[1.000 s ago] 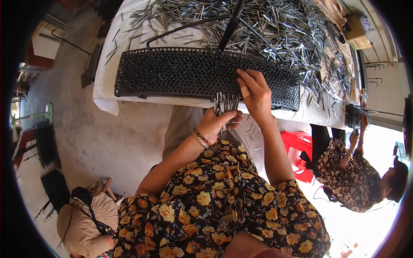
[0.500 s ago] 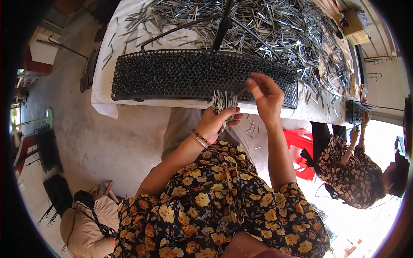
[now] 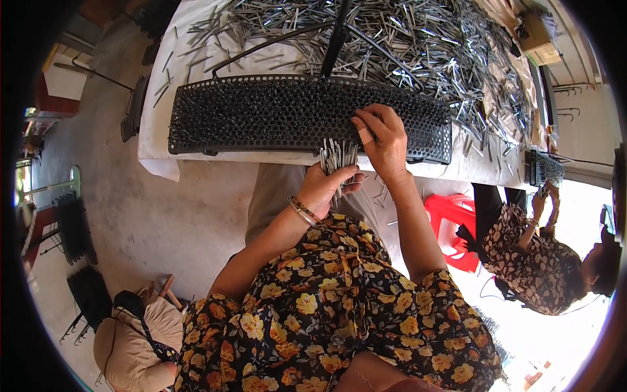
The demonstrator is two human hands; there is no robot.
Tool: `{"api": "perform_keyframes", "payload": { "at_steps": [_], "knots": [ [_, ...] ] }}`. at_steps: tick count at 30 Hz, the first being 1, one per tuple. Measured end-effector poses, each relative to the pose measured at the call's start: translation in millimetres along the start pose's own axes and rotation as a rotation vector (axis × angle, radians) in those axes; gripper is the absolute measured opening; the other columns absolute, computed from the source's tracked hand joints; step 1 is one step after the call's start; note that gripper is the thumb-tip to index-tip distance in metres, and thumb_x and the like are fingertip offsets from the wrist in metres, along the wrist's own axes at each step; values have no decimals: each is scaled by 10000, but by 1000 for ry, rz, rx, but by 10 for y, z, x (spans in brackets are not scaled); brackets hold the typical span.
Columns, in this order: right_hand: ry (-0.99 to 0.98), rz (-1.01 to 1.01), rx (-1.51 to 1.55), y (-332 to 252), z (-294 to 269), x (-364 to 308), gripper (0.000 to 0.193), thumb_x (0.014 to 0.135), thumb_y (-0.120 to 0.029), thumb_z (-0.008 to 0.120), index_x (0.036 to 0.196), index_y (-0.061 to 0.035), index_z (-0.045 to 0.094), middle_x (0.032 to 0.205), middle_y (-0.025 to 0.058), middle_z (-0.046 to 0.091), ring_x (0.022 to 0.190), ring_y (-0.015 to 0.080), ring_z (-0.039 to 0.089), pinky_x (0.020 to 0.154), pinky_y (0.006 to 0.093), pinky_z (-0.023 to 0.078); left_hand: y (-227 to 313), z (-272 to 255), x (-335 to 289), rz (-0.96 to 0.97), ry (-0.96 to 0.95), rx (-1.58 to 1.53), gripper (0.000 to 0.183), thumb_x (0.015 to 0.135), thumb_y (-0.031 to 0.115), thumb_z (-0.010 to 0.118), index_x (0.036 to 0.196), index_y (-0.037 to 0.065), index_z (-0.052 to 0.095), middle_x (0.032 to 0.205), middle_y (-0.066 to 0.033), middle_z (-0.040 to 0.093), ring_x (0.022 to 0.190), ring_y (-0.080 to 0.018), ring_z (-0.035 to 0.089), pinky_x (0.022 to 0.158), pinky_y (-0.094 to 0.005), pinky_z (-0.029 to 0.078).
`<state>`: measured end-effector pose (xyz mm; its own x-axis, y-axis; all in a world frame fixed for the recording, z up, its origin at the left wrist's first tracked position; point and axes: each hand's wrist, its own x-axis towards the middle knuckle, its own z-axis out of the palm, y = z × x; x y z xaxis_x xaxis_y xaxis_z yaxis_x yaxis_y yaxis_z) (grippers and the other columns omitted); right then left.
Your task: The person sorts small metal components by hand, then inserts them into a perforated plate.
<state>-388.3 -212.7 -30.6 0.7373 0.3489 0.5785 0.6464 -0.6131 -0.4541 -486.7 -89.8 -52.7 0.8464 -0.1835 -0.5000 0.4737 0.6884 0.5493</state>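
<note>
A bundle of thin grey metal strips [image 3: 338,154] stands upright in my left hand [image 3: 326,186], its fingers and thumb wrapped round the lower part. Just beyond lies a long black perforated rack [image 3: 261,114] at the table's front edge. Strips poke up from many of its holes, densest on the left; bare holes show at the right end. My right hand [image 3: 385,140] reaches over the rack right of its middle, thumb and fingers closed together, the fingertips down at the holes. Whatever they pinch is too small and dark to tell.
Loose metal strips [image 3: 431,49] are heaped over the white-covered table [image 3: 160,140]. A black rod frame [image 3: 336,42] rises behind the rack. A red plastic stool [image 3: 450,228] stands right of my legs. At the right a person [image 3: 535,261] works at another rack; another person [image 3: 137,340] is lower left.
My right hand has moved left and down onto the rack, from raised above its right part. My left hand and its bundle stay nearly still.
</note>
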Motion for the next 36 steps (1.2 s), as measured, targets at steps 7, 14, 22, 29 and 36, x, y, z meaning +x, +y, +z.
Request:
{"api": "perform_keyframes", "payload": {
  "at_steps": [7, 14, 22, 29, 36],
  "knots": [
    [-411, 490, 336, -213, -369, -45, 202, 787, -140, 687, 920, 11, 665, 817, 89, 643, 621, 144, 579, 548, 261, 450, 54, 39, -17, -19, -23, -32, 162, 854, 71, 578, 1009, 24, 581, 939, -71, 626, 836, -182, 632, 701, -308, 548],
    [-280, 790, 669, -34, -426, -121, 181, 809, -115, 662, 917, 31, 654, 772, 68, 665, 693, 90, 600, 617, 220, 474, 65, 130, -14, -44, -25, -57, 194, 857, 91, 580, 1038, 21, 576, 971, -77, 618, 883, -206, 630, 746, -326, 545],
    [-1, 666, 656, 118, -293, 21, 174, 839, -89, 630, 970, 26, 626, 827, 43, 658, 732, 68, 586, 666, 205, 465, 9, 118, 23, -62, 18, 7, 204, 849, 119, 597, 1016, 5, 580, 939, -76, 612, 866, -208, 632, 727, -323, 547],
    [-8, 511, 594, 300, -186, 5, 150, 855, -68, 602, 984, 8, 609, 830, 37, 657, 744, 73, 580, 693, 210, 460, -12, 64, 24, -72, -7, 29, 197, 854, 118, 590, 1011, 1, 578, 931, -71, 613, 848, -202, 633, 704, -311, 552],
    [-165, 476, 584, 288, -266, 61, 157, 887, -69, 561, 1018, 17, 572, 922, 62, 641, 829, 98, 572, 761, 225, 461, 15, 71, 21, -105, -21, 5, 212, 856, 123, 585, 1027, -2, 574, 977, -75, 607, 863, -203, 625, 707, -321, 558]
  ]
}}
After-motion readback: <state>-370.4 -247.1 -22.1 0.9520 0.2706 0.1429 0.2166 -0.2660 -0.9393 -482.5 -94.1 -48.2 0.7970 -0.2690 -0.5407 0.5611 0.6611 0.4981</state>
